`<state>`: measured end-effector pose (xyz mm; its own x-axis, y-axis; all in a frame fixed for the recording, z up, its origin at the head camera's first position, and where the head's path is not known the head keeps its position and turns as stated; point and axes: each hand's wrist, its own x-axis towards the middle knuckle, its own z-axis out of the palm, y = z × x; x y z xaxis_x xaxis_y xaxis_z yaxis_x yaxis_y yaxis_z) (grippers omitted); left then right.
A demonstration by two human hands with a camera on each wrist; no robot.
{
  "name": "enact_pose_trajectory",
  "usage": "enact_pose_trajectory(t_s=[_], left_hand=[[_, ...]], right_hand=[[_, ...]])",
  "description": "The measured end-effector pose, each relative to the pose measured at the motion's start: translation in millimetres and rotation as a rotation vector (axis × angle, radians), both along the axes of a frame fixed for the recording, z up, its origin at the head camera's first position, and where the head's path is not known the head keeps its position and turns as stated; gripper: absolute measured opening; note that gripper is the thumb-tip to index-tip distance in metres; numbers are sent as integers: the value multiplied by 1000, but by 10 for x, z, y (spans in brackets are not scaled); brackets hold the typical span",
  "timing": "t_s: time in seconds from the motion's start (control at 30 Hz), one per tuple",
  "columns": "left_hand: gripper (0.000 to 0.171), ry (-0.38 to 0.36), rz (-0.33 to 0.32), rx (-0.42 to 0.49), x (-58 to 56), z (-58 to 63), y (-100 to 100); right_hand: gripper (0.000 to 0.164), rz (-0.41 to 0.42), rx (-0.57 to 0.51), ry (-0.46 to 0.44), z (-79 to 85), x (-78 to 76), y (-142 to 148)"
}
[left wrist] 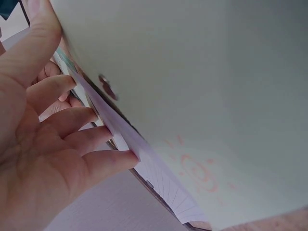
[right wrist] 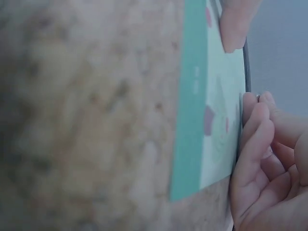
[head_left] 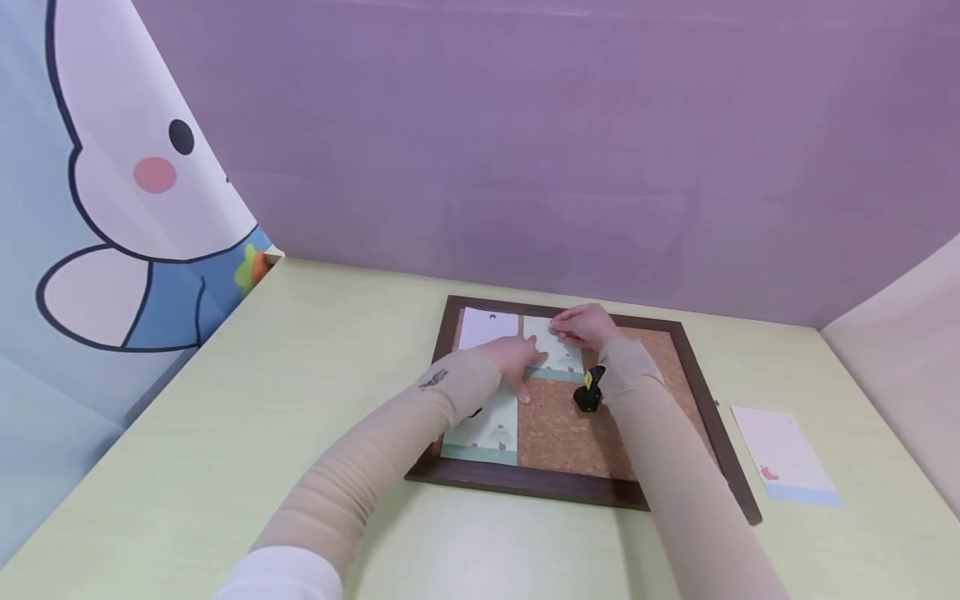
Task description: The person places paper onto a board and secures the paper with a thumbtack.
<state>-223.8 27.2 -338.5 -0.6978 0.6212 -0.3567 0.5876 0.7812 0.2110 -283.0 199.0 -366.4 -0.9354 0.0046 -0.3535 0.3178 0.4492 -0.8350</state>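
A cork board (head_left: 558,433) in a dark wooden frame lies on the table. My left hand (head_left: 513,360) rests on a small green-edged paper card (head_left: 557,357) near the board's top edge, thumb and fingers spread. At that card's top, my right hand (head_left: 587,323) pinches a small thumbtack (right wrist: 258,98) between thumb and finger; most of it is hidden by the fingertips. Beside this card, a white card (head_left: 480,327) bears a tack near its top. Below that lies another green-edged card (head_left: 480,437), partly covered by the left forearm.
A loose card (head_left: 783,454) with a blue bottom strip lies on the table right of the board. A purple cloth (head_left: 555,150) hangs behind the table, and a cartoon-printed cloth (head_left: 150,217) hangs at the left. A black wrist camera (head_left: 588,396) sits at the right wrist, over the cork.
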Motion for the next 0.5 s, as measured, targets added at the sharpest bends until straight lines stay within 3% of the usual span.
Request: enact_pose_trajectory(t_s=[0.2,0.5], left_hand=[[82,11,1,-7,-5,9,6],[82,9,2,-12,-5,-16,15]], right_hand=[[26,20,-21,-19,42,-58,-22],[27,-45,-109,-101,49,-113,-60]])
